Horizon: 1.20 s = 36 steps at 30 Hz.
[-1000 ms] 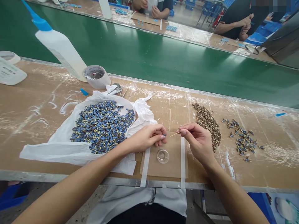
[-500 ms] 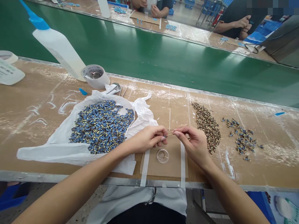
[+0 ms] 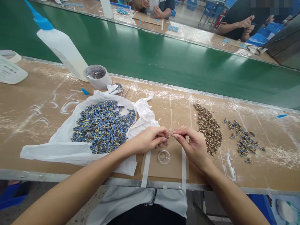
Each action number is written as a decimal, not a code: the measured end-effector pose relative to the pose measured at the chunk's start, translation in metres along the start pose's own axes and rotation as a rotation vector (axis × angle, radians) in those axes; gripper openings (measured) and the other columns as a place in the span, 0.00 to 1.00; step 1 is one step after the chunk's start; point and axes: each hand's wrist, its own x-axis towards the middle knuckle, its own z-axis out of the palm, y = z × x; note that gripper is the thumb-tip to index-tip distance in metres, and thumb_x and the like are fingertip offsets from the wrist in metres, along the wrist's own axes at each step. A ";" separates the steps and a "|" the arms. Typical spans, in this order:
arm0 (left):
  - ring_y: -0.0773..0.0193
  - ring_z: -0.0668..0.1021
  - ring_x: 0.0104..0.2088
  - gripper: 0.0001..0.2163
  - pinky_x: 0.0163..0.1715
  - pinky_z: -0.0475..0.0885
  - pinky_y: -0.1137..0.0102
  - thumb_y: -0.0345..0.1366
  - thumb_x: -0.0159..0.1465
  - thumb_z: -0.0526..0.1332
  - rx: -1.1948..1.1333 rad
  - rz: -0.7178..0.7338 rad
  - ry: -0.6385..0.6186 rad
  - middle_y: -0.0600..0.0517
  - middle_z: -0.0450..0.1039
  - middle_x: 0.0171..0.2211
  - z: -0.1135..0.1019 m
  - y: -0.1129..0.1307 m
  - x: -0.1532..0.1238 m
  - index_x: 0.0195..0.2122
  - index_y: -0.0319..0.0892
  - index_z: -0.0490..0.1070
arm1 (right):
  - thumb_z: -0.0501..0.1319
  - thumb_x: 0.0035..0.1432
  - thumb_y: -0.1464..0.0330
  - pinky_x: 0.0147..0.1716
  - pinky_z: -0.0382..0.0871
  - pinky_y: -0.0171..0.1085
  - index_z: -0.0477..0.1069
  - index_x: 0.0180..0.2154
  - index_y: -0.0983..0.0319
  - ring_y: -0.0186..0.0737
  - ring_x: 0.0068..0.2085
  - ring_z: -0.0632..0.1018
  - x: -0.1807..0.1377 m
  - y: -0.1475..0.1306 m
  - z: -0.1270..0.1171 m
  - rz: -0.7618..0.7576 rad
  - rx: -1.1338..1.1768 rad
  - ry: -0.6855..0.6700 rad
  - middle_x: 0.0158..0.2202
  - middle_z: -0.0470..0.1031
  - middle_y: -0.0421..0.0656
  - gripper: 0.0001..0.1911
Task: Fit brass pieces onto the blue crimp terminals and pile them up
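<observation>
My left hand [image 3: 156, 139] pinches a tiny dark blue piece [image 3: 166, 137] between thumb and forefinger. Facing it, my right hand [image 3: 191, 142] is closed on a thin, light-coloured stick [image 3: 170, 136] whose tip meets the small piece. Below the fingers a small clear cup [image 3: 163, 157] stands on a cardboard sheet [image 3: 164, 172] edged with white tape. Many blue and yellow small parts [image 3: 100, 128] lie heaped on white paper [image 3: 58, 137] at the left. Right of my right hand lies a pile of brown-and-cream small parts [image 3: 208, 128].
Farther right is a loose group of blue-and-brown parts [image 3: 246, 140]. A tall white squeeze bottle [image 3: 63, 51] with a blue nozzle leans beside a tape roll [image 3: 100, 79] at the back left. Past the green belt [image 3: 152, 56], co-workers' hands [image 3: 247, 26] are busy at another bench.
Both hands stay nearly in place, still together over the cup with the stick and the small piece. The whole view has shifted slightly.
</observation>
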 end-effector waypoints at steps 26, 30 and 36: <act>0.66 0.76 0.33 0.06 0.33 0.69 0.73 0.28 0.66 0.52 0.116 0.067 0.008 0.50 0.76 0.34 0.001 0.000 0.000 0.40 0.40 0.67 | 0.61 0.61 0.74 0.33 0.67 0.36 0.70 0.35 0.61 0.36 0.32 0.74 0.002 -0.004 -0.001 -0.213 -0.100 -0.049 0.32 0.76 0.42 0.03; 0.66 0.77 0.34 0.07 0.35 0.69 0.72 0.27 0.66 0.52 0.138 0.082 0.012 0.50 0.76 0.34 0.001 -0.001 0.001 0.41 0.40 0.68 | 0.61 0.61 0.74 0.32 0.66 0.36 0.71 0.35 0.61 0.36 0.32 0.73 0.001 -0.002 0.000 -0.173 -0.092 -0.031 0.32 0.76 0.42 0.03; 0.66 0.76 0.34 0.07 0.35 0.69 0.73 0.26 0.65 0.52 0.156 0.111 0.015 0.50 0.76 0.34 0.001 -0.002 0.000 0.40 0.40 0.68 | 0.62 0.60 0.74 0.30 0.65 0.35 0.71 0.35 0.61 0.35 0.30 0.71 0.001 -0.002 -0.001 -0.132 -0.050 -0.058 0.31 0.76 0.41 0.03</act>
